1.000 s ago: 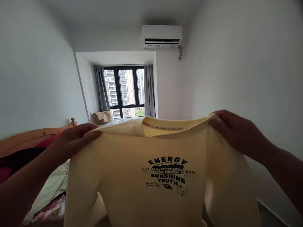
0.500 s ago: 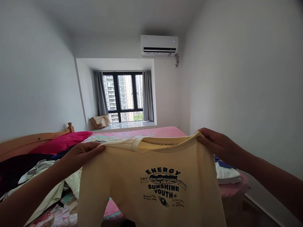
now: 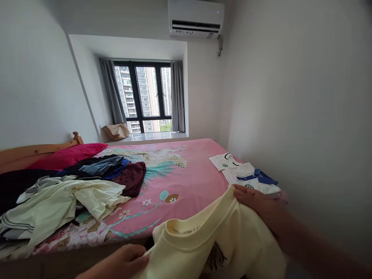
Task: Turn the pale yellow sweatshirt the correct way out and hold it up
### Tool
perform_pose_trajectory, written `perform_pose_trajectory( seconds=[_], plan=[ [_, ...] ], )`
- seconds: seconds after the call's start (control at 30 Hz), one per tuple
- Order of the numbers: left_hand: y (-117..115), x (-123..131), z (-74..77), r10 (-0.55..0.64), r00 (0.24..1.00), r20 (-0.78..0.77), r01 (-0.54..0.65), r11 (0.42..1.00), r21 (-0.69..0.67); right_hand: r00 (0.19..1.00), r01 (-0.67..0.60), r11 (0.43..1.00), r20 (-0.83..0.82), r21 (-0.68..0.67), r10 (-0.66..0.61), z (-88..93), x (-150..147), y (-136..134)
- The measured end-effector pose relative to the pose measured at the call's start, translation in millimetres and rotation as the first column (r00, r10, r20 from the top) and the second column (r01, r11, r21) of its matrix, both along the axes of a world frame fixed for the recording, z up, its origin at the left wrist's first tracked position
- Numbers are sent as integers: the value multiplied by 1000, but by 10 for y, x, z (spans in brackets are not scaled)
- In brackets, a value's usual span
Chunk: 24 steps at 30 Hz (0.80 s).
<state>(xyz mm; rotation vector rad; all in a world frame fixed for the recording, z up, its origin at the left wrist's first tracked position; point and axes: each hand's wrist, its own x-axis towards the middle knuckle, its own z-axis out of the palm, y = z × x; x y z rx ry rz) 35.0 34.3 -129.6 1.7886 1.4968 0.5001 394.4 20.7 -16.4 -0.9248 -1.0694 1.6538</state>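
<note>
A pale yellow sweatshirt (image 3: pixel 186 252) hangs between my two hands at the bottom of the head view, its ribbed neckline facing up. My left hand (image 3: pixel 124 261) is closed on the shoulder at the left of the neckline. At the other shoulder, my right hand (image 3: pixel 252 201) pinches the fabric and sits higher, so the garment slants. Folds cover most of the dark print on its front. The sleeves and hem run out of view or are hidden. Just beyond my right hand lie folded white shirts (image 3: pixel 226 162), one with a blue collar.
A bed with a pink flowered sheet (image 3: pixel 192 166) stretches ahead. Rumpled clothes (image 3: pixel 58 197) are heaped on its left, near a magenta pillow (image 3: pixel 69 155) and wooden headboard (image 3: pixel 37 149). A paper bag (image 3: pixel 116 131) stands on the window sill. A wall (image 3: pixel 296 97) rises on the right.
The sweatshirt has dropped lower and tilted, its print now folded over. Both hands have come down, the left more than the right. My view has tipped downward, revealing more bed and the folded shirts.
</note>
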Motion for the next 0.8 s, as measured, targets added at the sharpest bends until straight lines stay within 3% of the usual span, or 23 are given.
perform_pose_trajectory(
  seconds=[0.07, 0.13, 0.27, 0.4, 0.53, 0.8],
  plan=[
    [-105, 172, -243, -87, 996, -1, 87, 996, 5, 999, -27, 997, -47, -79, 23, -169, -98, -53],
    [-217, 381, -297, -59, 995, 79, 49, 992, 117, 995, -51, 989, -91, -138, 39, -308, -174, -94],
    [-341, 767, -112, -118, 962, 246, 48, 961, 273, 979, -102, 978, -193, -183, 66, -501, -250, -146],
    [-281, 1014, 39, -208, 934, 290, 141, 962, 235, 965, -126, 973, -252, -191, 76, -578, -253, -200],
    [-218, 1166, 74, -275, 910, 309, 182, 937, 297, 939, -157, 966, -335, -205, 81, -610, -211, -255],
    [-220, 1230, 47, -230, 912, 340, 129, 947, 293, 930, -103, 974, -367, -203, 22, -846, -120, -290]
  ],
)
